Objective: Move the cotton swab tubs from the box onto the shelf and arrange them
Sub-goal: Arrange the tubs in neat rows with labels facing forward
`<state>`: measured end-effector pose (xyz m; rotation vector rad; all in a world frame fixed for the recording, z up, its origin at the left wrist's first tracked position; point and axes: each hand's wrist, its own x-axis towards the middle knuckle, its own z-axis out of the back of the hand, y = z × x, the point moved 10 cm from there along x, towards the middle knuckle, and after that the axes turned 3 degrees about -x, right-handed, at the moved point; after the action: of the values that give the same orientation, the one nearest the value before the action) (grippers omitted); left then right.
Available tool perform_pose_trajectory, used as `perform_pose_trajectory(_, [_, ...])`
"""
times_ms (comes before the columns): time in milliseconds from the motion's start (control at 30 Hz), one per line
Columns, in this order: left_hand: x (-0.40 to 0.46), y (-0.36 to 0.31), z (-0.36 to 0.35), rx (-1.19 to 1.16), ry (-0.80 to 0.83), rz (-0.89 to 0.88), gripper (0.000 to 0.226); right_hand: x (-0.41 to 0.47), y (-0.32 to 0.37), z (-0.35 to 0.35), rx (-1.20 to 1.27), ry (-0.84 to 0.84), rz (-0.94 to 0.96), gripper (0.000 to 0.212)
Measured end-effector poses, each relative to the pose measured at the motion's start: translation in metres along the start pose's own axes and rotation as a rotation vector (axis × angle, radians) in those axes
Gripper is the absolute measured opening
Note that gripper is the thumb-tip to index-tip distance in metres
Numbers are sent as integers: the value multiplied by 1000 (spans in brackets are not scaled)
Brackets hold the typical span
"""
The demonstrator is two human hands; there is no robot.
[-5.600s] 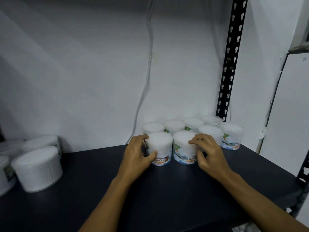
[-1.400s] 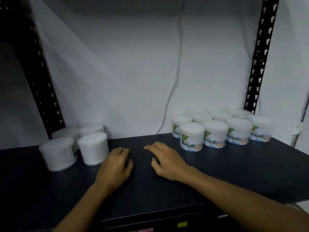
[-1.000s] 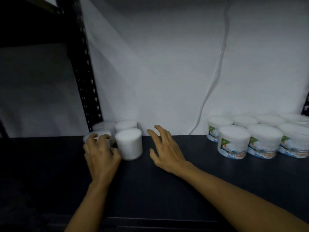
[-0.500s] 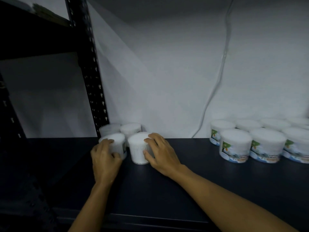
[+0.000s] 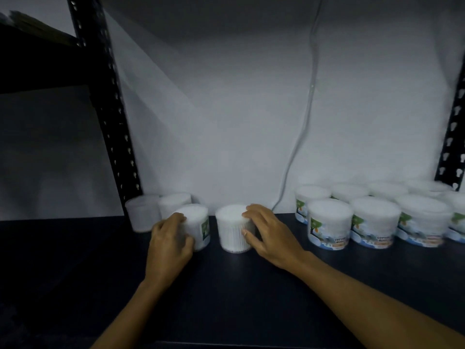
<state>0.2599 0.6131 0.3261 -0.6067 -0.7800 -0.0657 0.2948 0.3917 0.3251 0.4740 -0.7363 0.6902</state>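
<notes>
Two bare hands reach onto a dark shelf [image 5: 226, 285] that fills the lower half of the frame. The left hand [image 5: 169, 244], left of centre, curls its fingers around a white tub of cotton swabs [image 5: 198, 226] whose green-and-blue label faces right. The right hand [image 5: 270, 235], at centre, grips a second tub [image 5: 231, 229] from its right side, thumb in front and fingers over the rim; no label shows. The two tubs stand upright, just apart. Behind the left one, two more tubs [image 5: 161, 210] sit against a black slotted post [image 5: 110, 122]. At the right edge, a cluster of labelled tubs [image 5: 372, 220] stands in rows. A pale cable [image 5: 305, 117] hangs down the white wall [image 5: 226, 109].
</notes>
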Motion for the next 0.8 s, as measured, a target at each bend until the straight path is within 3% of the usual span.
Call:
perform_pose_trajectory(400, [46,-33,-72,-165,22,-41,29,3,-36,15,-245,-127,-80,38])
perform_pose_trajectory(600, [69,-20,-98,-270,-1,1,35,10,-42,19,-212,-148,-62,28])
perform_pose_trajectory(800, [75,-12,-110,-407,24,14,40,13,-55,5,-149,-126,-91,30])
